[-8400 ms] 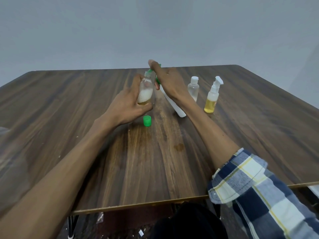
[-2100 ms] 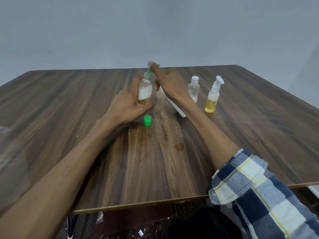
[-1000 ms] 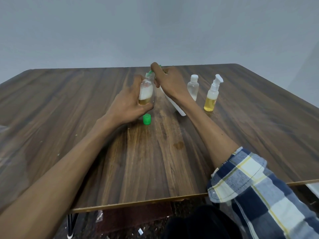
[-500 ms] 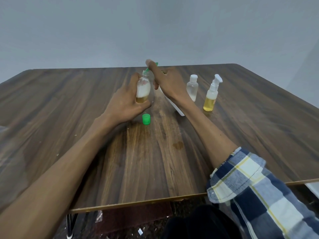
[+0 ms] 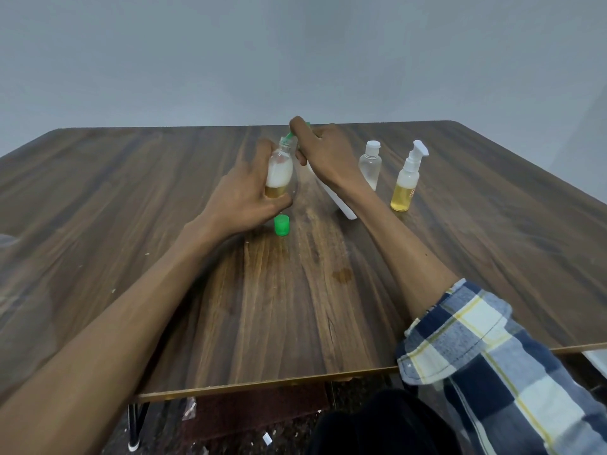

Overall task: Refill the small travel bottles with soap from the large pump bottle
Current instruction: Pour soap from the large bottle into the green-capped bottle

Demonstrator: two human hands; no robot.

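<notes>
The left hand gripped the small bottle above the worktop, mouth under the green spout, while the right hand wrapped the tilted white pump bottle, presumably to catch soap.

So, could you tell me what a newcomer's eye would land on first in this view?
Probably the two hands meeting at mid-table: the left hand grips a small bottle of amber liquid under white foam, while the right hand works the green pump of a tilted white bottle at its mouth. Next, the bright green cap standing loose just in front, and two more small bottles to the right.
</notes>
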